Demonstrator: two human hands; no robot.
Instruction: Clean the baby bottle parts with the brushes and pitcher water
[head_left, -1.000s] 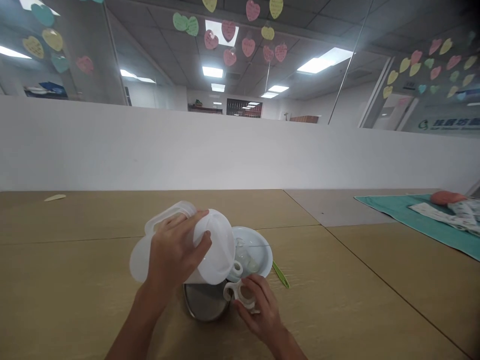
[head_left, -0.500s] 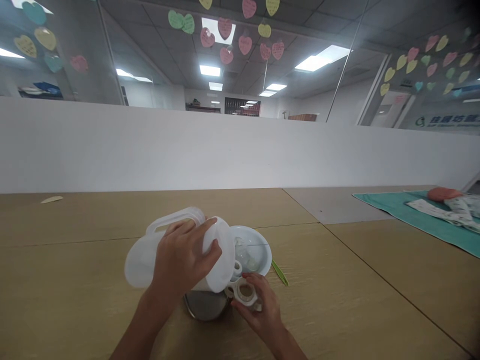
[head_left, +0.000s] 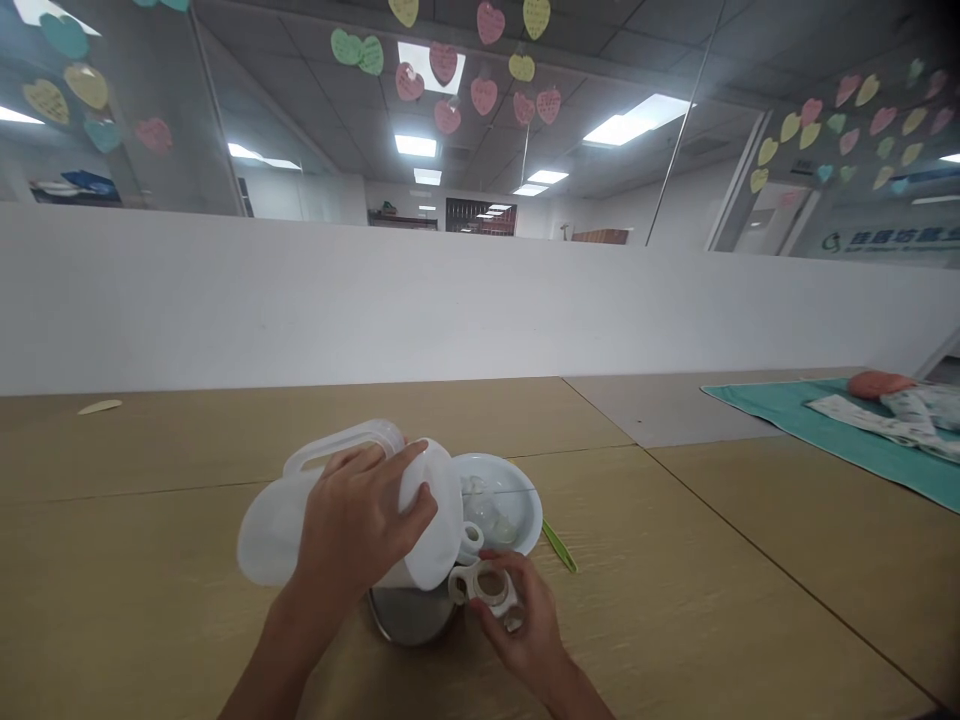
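I've got a wood-toned desk [head_left: 712, 620] filling the foreground here, thin dark seams crossing it, running right up to a plain white wall [head_left: 465, 310]. Above that, I see glass panels [head_left: 607, 195] dotted with heart-shaped notes [head_left: 484, 96] in pink, yellow and green. Beyond: a grey tiled ceiling [head_left: 337, 90], bright rectangular lights [head_left: 637, 120], and, over right, a pale door [head_left: 769, 220] beside blue lettering [head_left: 900, 238].

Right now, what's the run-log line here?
left hand: holding tilted white jug | right hand: holding white ringed piece | pale bowl: beyond right hand
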